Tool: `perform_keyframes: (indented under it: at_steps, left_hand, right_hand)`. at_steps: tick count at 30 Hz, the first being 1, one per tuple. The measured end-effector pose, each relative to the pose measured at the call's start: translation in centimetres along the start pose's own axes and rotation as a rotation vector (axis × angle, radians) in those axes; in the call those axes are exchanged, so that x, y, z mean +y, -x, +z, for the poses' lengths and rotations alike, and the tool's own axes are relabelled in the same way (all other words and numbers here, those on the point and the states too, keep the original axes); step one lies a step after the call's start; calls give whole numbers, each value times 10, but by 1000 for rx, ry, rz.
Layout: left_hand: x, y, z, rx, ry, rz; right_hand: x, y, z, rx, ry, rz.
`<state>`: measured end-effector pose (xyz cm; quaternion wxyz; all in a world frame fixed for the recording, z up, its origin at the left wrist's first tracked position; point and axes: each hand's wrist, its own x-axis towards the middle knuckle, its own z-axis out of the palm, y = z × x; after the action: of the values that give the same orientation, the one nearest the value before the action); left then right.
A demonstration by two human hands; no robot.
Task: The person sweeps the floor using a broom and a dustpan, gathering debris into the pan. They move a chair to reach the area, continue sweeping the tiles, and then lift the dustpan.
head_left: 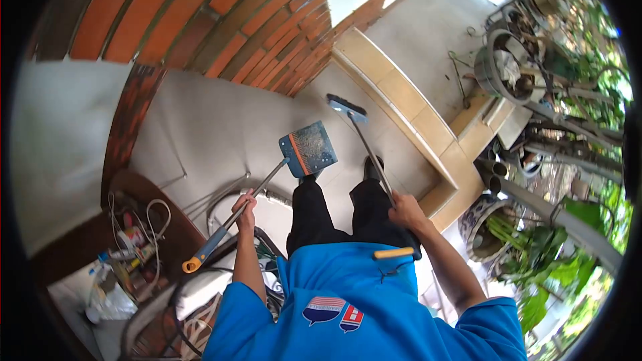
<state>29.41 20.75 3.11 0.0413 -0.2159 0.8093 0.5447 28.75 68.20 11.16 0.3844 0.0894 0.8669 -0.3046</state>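
Observation:
My left hand [245,210] is closed around the grey pole of a long-handled dustpan [319,135]. Its blue-grey pan has an orange strip and carries a layer of fine debris; the pole ends in an orange tip at lower left. In my right hand [406,212] is the pole of a broom [347,107], fingers wrapped round it. The broom's dark-bristled, light blue head is beyond the pan to the right, apart from it. An orange grip end of a handle shows in front of my blue shirt. My feet are partly visible below the pan.
A tiled ledge [408,99] runs along the right side, with potted plants [491,230] and a grey tub [491,67] past it. A brick wall [200,20] rises ahead. At left stand a metal-framed chair [221,204] and a brown table [157,210] with bottles and cables.

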Motion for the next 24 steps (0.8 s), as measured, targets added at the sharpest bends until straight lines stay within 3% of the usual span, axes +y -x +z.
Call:
perform_keyframes:
  at_steps: [3, 4, 5, 9, 12, 14, 18, 21, 24]
  left_hand:
    - [6, 75, 27, 181, 14, -69]
    - [3, 95, 34, 239, 42, -81]
    - [-9, 114, 42, 291, 80, -119]
    - [-28, 177, 82, 450, 174, -246]
    - [-63, 218, 108, 578, 230, -195]
    - [-92, 244, 128, 705, 329, -256]
    - [-96, 278, 146, 820, 401, -379]
    - [-115, 320, 154, 867, 474, -424]
    - [-95, 368, 164, 985, 669, -328]
  right_hand:
    - [19, -108, 0, 77, 238, -340]
    - [-11, -122, -23, -213, 47, -54]
    - [-14, -146, -20, -242, 17, 64]
    - [25, -182, 40, -198, 380, 17]
    - [42, -136, 62, -250, 484, 14]
    - [40, -100, 40, -332, 566, -61]
    - [55, -51, 3, -239, 597, -285]
    - [-13, -3, -29, -315, 567, -12]
    - [-3, -10, -47, -218, 505, -199]
